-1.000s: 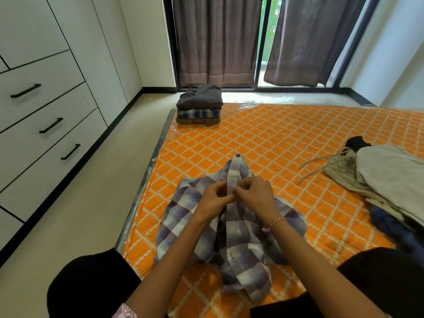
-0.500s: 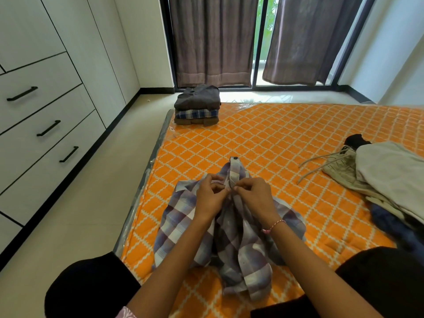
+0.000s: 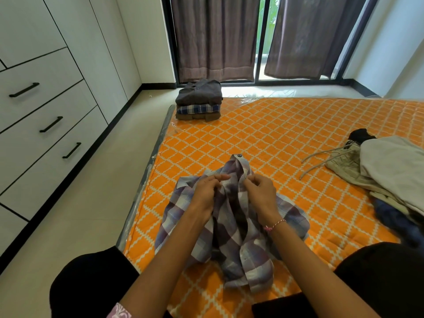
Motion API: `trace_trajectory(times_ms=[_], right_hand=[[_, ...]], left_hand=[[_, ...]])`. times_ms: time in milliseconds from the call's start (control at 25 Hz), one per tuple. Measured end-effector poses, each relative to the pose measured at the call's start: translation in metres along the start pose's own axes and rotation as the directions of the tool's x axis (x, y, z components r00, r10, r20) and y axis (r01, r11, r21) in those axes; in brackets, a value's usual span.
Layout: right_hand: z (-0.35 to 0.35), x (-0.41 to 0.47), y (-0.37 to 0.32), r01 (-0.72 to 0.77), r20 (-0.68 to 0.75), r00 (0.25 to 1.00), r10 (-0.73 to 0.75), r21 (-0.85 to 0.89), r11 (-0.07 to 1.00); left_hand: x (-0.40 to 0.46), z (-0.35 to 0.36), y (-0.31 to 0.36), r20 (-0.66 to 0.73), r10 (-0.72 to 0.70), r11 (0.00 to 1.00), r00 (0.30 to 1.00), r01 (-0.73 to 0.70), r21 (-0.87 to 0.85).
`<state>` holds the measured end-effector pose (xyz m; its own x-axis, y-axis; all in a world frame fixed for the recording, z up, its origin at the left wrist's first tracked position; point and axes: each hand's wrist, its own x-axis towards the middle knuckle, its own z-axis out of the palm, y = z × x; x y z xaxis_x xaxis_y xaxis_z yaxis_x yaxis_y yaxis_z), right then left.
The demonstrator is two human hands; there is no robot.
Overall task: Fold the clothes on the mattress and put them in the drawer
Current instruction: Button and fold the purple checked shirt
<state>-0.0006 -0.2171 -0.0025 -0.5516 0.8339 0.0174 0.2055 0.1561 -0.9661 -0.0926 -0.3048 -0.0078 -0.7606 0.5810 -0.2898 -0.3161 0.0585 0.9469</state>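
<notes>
Orange mattress point(image 3: 286, 138) at frame centre holds a plaid shirt point(image 3: 231, 228), its placket edges now drawn apart, each pinched by left hand point(image 3: 206, 191) and right hand point(image 3: 261, 191), suggesting folding hasn't started.

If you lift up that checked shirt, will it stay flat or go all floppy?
Probably floppy: the checked shirt already lies in soft bunched wrinkles on the mattress. It likely sags wherever the left hand and right hand don't pinch it. It looks thin, so probably light.
</notes>
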Motion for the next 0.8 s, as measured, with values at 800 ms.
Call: trace_trajectory(times_ms=[800], right_hand=[[0.047, 0.023, -0.020, -0.038, 0.166, 0.986, 0.033, 0.024, 0.999]], left_hand=[[0.031, -0.075, 0.081, 0.219, 0.081, 0.573, 0.972, -0.225, 0.788]])
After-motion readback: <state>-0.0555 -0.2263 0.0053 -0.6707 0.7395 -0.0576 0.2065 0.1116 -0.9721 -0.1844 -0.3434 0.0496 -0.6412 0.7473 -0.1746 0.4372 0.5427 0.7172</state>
